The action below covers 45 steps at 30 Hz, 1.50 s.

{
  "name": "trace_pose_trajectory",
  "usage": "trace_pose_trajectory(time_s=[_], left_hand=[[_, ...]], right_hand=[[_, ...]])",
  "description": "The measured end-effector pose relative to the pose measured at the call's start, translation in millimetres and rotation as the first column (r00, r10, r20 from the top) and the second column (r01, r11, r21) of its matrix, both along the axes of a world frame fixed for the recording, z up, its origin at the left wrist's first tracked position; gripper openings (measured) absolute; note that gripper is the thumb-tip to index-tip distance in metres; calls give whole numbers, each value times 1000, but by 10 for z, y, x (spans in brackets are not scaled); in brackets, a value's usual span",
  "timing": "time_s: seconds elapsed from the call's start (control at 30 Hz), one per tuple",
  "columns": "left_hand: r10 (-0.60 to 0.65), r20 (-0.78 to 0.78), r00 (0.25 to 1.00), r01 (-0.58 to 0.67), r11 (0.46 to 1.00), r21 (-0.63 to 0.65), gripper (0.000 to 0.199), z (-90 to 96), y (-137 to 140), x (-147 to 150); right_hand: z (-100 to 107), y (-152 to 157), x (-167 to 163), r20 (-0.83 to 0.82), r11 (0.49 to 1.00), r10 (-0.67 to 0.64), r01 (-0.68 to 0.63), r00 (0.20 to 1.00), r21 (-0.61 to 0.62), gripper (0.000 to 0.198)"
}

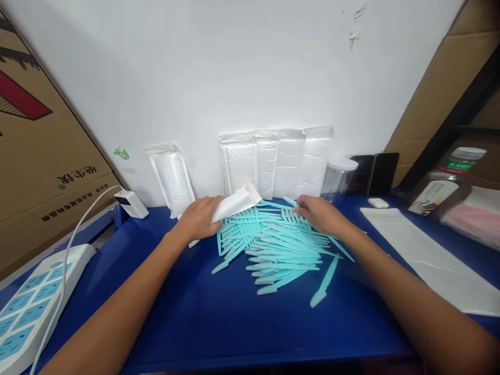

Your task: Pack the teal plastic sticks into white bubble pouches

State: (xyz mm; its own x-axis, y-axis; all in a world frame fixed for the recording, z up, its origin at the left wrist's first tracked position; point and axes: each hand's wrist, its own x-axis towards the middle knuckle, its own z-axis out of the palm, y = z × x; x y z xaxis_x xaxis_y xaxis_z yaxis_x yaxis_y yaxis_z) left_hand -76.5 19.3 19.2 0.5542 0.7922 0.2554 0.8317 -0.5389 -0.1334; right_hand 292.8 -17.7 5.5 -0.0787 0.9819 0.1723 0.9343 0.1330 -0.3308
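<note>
A loose heap of teal plastic razors is spread across a blue desk, its pale-tipped ends pointed mostly toward eight o'clock. At the heap's one o'clock edge, the end of one razor appears to be pinched between the thumb and fingertips of the right hand. At ten o'clock, a white padded envelope is gripped by the left hand, thumb and fingers closed around it, its far end tipped over the heap toward two o'clock.

The envelope would best be held lightly enough that its sides are not crushed; the razor would best be lifted by its handle, clear of its tangled neighbours.

No contents can be made out in the held envelope. At twelve o'clock, a row of similar envelopes is propped upright against the wall; a lone envelope, visibly bulging, is leaned there at ten. What is inside them is hidden. At one o'clock, a clear jar is capped in white, its contents uncertain. Toward two to three, a dark-filled bottle is seen, with a flat white sleeve laid at three.
</note>
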Motion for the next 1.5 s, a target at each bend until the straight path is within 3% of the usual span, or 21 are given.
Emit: trace_pose_trajectory(time_s=[0.23, 0.43, 0.57, 0.73, 0.93, 1.0, 1.07, 1.2, 1.27, 1.3, 1.37, 1.43, 1.5], left_hand=[[3, -22, 1000, -2, 1000, 25, 59, 4, 29, -36], [-119, 1, 993, 119, 993, 26, 56, -79, -11, 80], [-233, 35, 972, 233, 972, 13, 63, -143, -73, 195], [-303, 85, 949, 303, 953, 12, 64, -175, -143, 296], [-313, 171, 934, 314, 949, 22, 57, -168, -201, 349], [-270, 242, 932, 275, 961, 13, 54, -142, -207, 341], [-205, 351, 914, 217, 976, 6, 53, -107, -198, 319], [-64, 650, 757, 41, 998, 51, 49, -59, -107, 235], [0, 785, 619, -70, 996, 55, 39, -70, -20, 174], [27, 838, 545, -118, 992, 45, 36, -84, 30, 141], [61, 908, 414, -179, 984, 16, 35, -120, 126, 81], [72, 931, 357, -207, 978, 4, 35, -151, 196, 37], [70, 923, 377, -213, 977, 13, 34, -157, 222, 15]], right_hand=[[77, 6, 40, 15, 986, -125, 123, 992, 111, 17], [66, -62, -111, -42, 978, 180, -174, 983, 112, 16], [-3, -131, -263, -75, 915, 379, -362, 922, 175, 18], [-84, -187, -397, -30, 850, 466, -438, 884, 294, 24], [-111, -200, -488, 12, 689, 588, -509, 809, 516, 20], [-48, -236, -492, 1, 653, 571, -454, 821, 606, 22], [38, -288, -475, -60, 626, 472, -287, 879, 725, 24], [166, -324, -376, -267, 551, 185, 125, 946, 825, 29], [168, -263, -301, -323, 567, 123, 200, 938, 799, 35], [153, -216, -261, -326, 600, 105, 202, 939, 774, 37], [97, -113, -184, -267, 715, 67, 141, 961, 685, 35], [24, -30, -119, -131, 859, 45, 28, 990, 512, 30], [-53, 12, -73, -9, 956, 85, -79, 996, 283, 25]])
